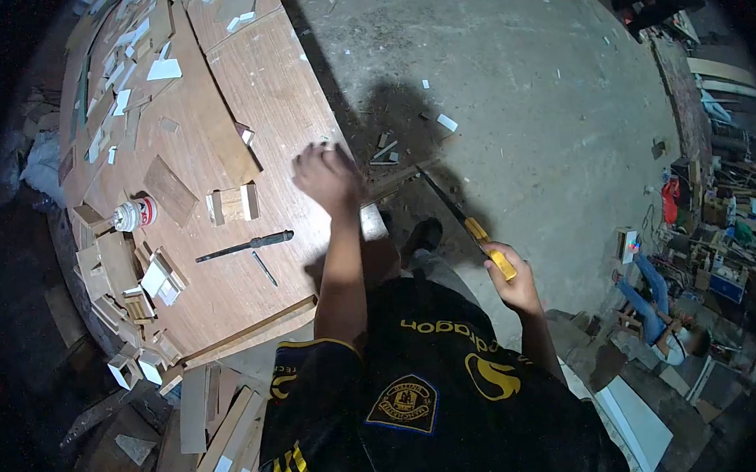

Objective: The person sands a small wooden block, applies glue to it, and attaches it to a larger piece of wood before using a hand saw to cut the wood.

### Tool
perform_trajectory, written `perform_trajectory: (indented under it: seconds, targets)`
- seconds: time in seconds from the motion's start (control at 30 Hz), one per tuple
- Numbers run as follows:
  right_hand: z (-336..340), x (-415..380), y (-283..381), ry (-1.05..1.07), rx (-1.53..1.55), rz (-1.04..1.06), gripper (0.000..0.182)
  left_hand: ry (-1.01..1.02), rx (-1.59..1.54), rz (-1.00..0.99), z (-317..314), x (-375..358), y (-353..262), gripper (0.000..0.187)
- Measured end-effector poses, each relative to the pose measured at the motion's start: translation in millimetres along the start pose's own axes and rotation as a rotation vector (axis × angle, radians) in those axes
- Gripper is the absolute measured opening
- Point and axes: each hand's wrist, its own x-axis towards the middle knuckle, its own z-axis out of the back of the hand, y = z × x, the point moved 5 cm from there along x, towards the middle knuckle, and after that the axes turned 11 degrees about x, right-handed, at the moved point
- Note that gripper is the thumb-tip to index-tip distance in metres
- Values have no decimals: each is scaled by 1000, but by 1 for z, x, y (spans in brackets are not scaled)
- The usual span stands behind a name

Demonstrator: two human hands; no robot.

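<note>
My left hand (329, 177) is at the right edge of the wooden worktable (262, 98), back up, with its fingers bent and slightly apart; nothing shows in it. Off the table's side, my right hand (513, 279) grips the yellow handle of a handsaw (457, 211), whose narrow dark blade points up and to the left. Left of my left forearm lie a long dark chisel-like tool (243, 246) and a thin pen or pencil (264, 268). A small assembly of wood blocks (233, 204) rests beyond them, beside a brown rectangular board (171, 190).
A white jar with a red label (134, 214) stands among small wooden boxes (109, 265). Offcuts (164, 70) cover the table's far left. Wood scraps (383, 149) lie on the concrete floor (542, 128). Another person (651, 308) sits at the far right near cluttered materials.
</note>
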Motion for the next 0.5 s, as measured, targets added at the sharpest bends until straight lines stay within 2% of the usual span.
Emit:
perform_trajectory:
  seconds: [0.07,0.13,0.2,0.37,0.47,0.5]
  targets:
    - [5,-3,0,-11,6,5,26,-21,-318,224,27,27,19,43]
    - [8,-7,-2,-31,5,-15,26,-186,-317,272,39,40,47,55]
    - [10,-9,-8,-40,7,-23,27,-172,-251,312,39,51,82,58]
    - [14,-11,-19,-47,19,-36,28,-124,-142,351,53,65,118,49]
    - [15,-10,-21,-42,-5,-37,28,-146,-113,350,54,64,110,49]
    - [14,-10,-19,-44,0,-31,27,-120,-197,335,50,61,103,50]
